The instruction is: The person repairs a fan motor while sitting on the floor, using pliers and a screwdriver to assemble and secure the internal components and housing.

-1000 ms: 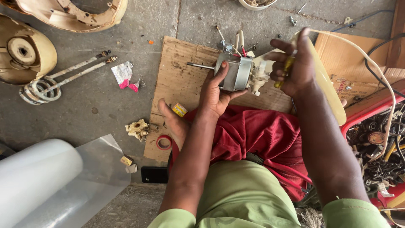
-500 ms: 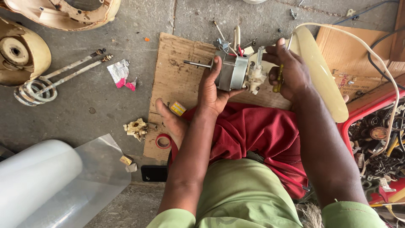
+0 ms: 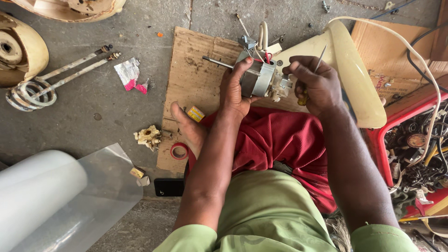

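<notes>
A: Starting at the far left, what lies on the concrete floor?

B: A cream housing shell [image 3: 21, 51], a coiled heating element [image 3: 42, 86] with two long rods, and below them a roll of clear plastic sheet [image 3: 51, 200]. Further right come a torn pink-and-white wrapper [image 3: 129, 74], a small pale broken part [image 3: 148, 136] and a red tape ring [image 3: 179, 150] beside a bare foot [image 3: 189, 128].

A: And the motor?

B: The small electric motor [image 3: 261, 79] sits over the cardboard sheet [image 3: 193, 79], just above the red cloth [image 3: 275, 140] on the lap. Its steel shaft points left, past the fingers.

A: How is it gripped?

B: The left hand [image 3: 235, 91] is clenched around the motor's left end from below, thumb and fingers wrapping the metal body. The motor sticks out to the right of that grip.

A: The other hand?

B: The right hand [image 3: 315, 86] is closed on a screwdriver [image 3: 311, 77] with a yellow handle; its thin metal shank rises above the knuckles. The fingertips touch the motor's right end. Just behind stands a cream fan body [image 3: 354, 74], and at far right a red box of parts [image 3: 415, 158].
</notes>
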